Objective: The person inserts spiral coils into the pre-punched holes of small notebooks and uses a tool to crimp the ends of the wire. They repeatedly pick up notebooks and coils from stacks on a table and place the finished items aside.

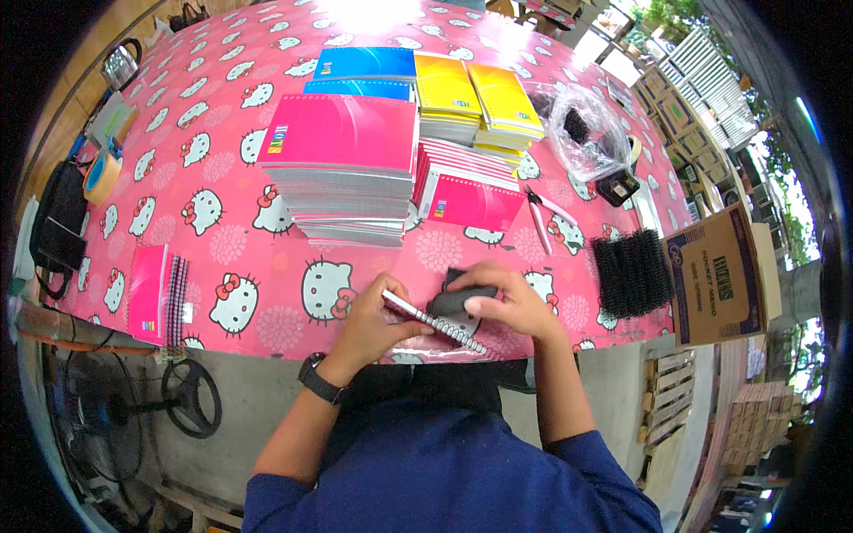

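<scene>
Near the table's front edge, my left hand (371, 322) pinches a small spiral notebook (410, 311), seen edge-on with its coil running along the near side. My right hand (514, 300) is closed on a soft-looking dark grey thing (451, 302), perhaps a cloth, beside the notebook's coil. Pink-handled pliers (540, 224) lie beyond my right hand. Farther right stands a bundle of black spiral coils (633, 274). Ahead are a tall stack of pink-covered pads (342, 133) and a smaller, fanned pink stack (471, 202).
Blue pads (366, 62) and yellow pads (449, 84) stand behind the pink stacks. At left lie coil-bound pink notebooks (151, 293), a tape roll (103, 176) and a black bag (62, 226). A cardboard box (715, 280) and a clear plastic bag (591, 133) are at right.
</scene>
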The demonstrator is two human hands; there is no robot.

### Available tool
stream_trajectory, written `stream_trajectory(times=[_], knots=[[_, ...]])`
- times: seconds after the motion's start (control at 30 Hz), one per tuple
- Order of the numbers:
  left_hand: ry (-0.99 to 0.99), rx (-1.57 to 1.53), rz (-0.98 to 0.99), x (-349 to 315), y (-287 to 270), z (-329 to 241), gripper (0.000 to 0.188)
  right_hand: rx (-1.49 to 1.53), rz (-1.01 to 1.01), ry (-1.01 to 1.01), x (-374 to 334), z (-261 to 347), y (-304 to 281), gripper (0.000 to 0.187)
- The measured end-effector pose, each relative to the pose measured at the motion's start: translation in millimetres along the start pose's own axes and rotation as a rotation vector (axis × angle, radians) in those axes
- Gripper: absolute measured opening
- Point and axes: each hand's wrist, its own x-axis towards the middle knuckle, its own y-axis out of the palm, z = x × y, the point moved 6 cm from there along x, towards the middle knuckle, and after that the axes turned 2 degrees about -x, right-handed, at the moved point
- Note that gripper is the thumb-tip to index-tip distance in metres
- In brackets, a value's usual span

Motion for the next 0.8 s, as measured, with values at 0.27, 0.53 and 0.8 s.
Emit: stream_trajectory(times=[0.27, 0.53, 0.8], knots=[[0.053, 0.125, -0.011, 4.0, -1.5, 0.5, 0.046, 0.019, -0.004, -0.002, 7.6, -2.2, -1.4, 0.049], [-0.014, 0.033, 0.016, -2.1, -0.3, 4.4, 0.047, 0.067, -0.012, -0.037, 16.0, 1.7, 17.4, 0.058], [0.074, 0.198, 0.008, 1.5, 4.4, -18.2, 0.048, -0.824, -0.408, -0.024, -6.7, 7.5, -19.8, 0.060]])
